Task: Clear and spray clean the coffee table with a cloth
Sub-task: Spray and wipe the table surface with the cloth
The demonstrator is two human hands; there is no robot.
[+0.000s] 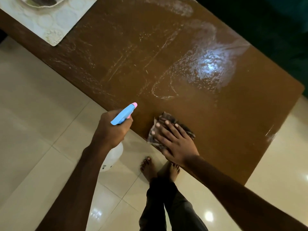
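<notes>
Left hand (111, 130) grips blue-and-pink plastic spray bottle (124, 114). Right hand (176, 144), flat, presses dark patterned cloth (160, 120) at brown glossy surface (191, 114) edge, where the cloth could slip off.

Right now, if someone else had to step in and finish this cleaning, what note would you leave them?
Left hand grips the spray bottle, nozzle aimed over the table.
Right hand lies flat on the cloth at the table's near edge.
Done: spray droplets and wet smears cover the middle and far part of the top.
Left: wipe the wet patches dry. A placemat with a dish sits at the far left end and probably needs clearing.
</notes>
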